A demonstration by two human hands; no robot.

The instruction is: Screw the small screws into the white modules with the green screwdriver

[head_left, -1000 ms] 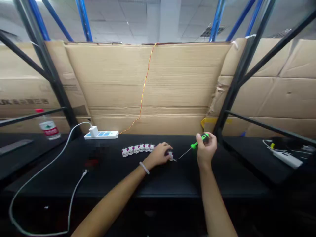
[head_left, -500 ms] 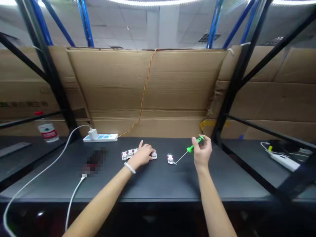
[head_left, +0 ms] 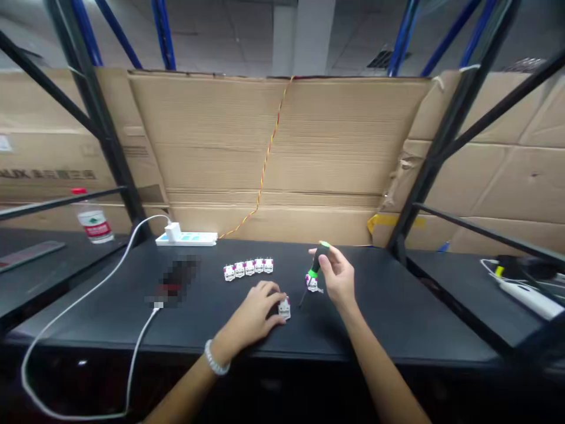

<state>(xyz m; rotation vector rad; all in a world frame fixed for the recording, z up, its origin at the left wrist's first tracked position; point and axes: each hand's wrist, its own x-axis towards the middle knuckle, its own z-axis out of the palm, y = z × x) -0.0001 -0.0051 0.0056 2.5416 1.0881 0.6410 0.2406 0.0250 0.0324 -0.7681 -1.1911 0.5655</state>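
Note:
My left hand (head_left: 251, 315) rests on the black tabletop (head_left: 397, 321), its fingers curled over a small white terminal block with magenta marks (head_left: 285, 309). My right hand (head_left: 338, 277) is shut on a green-and-black screwdriver (head_left: 318, 262), held nearly upright. Its thin shaft slants down past a second white block (head_left: 312, 285), ending near the table between both blocks. Several matching blocks (head_left: 248, 268) stand in a tight row to the left, beyond my left hand.
A white power strip (head_left: 185, 238) with a charger sits at the table's back edge, its white cable (head_left: 132, 265) trailing to a blurred dark object (head_left: 174, 280). A water bottle (head_left: 93, 224) stands far left. Another power strip (head_left: 532, 297) lies right. Cardboard sheets and shelf uprights stand behind.
My left hand has moved nearer me and now covers a block. The row of blocks shows more pieces. The screwdriver has swung from a slant to nearly upright, above the other block.

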